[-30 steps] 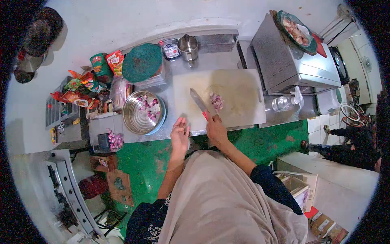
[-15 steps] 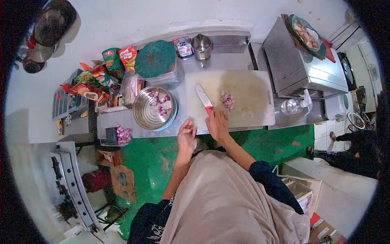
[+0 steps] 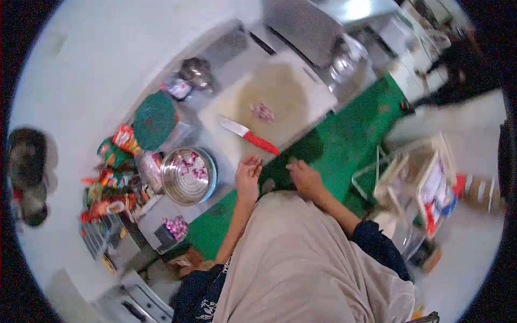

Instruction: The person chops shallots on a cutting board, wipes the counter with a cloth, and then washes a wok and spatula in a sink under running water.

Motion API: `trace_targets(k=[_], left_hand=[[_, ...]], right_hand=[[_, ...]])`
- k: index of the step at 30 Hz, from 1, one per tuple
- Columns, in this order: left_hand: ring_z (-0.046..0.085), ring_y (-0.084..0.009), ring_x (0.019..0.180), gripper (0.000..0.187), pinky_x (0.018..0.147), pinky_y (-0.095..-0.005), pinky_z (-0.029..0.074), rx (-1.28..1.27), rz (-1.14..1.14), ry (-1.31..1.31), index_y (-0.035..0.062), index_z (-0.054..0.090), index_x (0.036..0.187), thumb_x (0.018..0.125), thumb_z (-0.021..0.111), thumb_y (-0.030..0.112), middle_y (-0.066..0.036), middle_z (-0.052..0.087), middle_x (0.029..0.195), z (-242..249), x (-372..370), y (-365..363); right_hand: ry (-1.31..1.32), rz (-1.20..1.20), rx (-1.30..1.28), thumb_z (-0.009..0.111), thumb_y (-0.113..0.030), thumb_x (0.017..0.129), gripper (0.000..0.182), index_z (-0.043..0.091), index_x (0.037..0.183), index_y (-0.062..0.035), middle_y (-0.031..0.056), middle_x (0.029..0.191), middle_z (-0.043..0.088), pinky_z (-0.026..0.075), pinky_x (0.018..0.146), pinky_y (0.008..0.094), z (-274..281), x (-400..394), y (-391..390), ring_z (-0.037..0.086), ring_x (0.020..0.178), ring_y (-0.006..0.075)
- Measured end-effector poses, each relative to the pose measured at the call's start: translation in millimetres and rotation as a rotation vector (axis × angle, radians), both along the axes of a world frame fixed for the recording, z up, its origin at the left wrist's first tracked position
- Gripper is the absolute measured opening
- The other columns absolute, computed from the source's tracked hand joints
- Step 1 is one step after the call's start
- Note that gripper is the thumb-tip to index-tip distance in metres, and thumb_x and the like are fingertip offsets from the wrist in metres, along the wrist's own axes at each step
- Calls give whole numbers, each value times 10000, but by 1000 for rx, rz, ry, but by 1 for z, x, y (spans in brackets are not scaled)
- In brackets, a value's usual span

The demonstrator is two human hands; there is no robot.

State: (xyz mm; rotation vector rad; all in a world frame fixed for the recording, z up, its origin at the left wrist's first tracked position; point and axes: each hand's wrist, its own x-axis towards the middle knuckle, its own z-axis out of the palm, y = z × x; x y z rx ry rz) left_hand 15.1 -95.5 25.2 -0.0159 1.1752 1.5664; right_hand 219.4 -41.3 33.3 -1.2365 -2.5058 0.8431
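Observation:
My left hand hovers by the front edge of the white cutting board, its fingers loosely bent and apart, holding nothing. Over the green floor in front of my apron is my right hand, slightly blurred, with loose fingers and nothing visible in it. A knife with a red handle lies flat on the board, apart from both hands. Beyond it sits a small heap of chopped shallots. Left of the board, a round steel pot contains several peeled shallots.
A container of small shallots is at the counter's left end. Food packets, a green-lidded tub and a steel jug line the back. A wooden-framed rack stands to the right, and a person in dark clothes is farther off.
My right hand has come off the knife handle and back toward my body, leaving the knife on the board. My view has turned to the right, tilting the counter. My left hand has barely moved.

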Motion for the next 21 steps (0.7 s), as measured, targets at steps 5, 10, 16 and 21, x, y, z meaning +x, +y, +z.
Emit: trace_targets(k=[5,10,16,21], left_hand=[[549,-197,1074,406,930,-328,436,-105,-380,28,15,490,1211,809,530,56,-98,554,1200,-5,8,-29],[535,-198,1106,434,952,-315,423,-243,-773,79,18,451,1273,860,539,118,-97,551,1202,-34,38,-81],[557,-172,1048,352,900,-293,437,-193,-1187,86,26,494,1226,881,458,83,-80,581,1162,0,125,-113],[555,-183,1033,361,898,-308,424,-150,-1446,171,18,492,1222,867,467,79,-83,580,1144,10,225,-176]], right_hand=[[137,-465,-65,534,-120,868,213,605,1068,-97,142,951,574,510,721,427,-26,17,-80,593,862,345],[103,-695,-267,528,-130,866,226,572,1085,-94,147,987,593,503,757,438,-41,29,-197,596,919,341],[178,-1154,-266,520,-133,869,212,566,1072,-91,164,970,587,500,752,455,-22,60,-327,595,903,358],[288,-1590,-196,533,-132,867,196,581,1052,-87,160,949,584,502,739,463,-6,95,-456,600,879,380]])
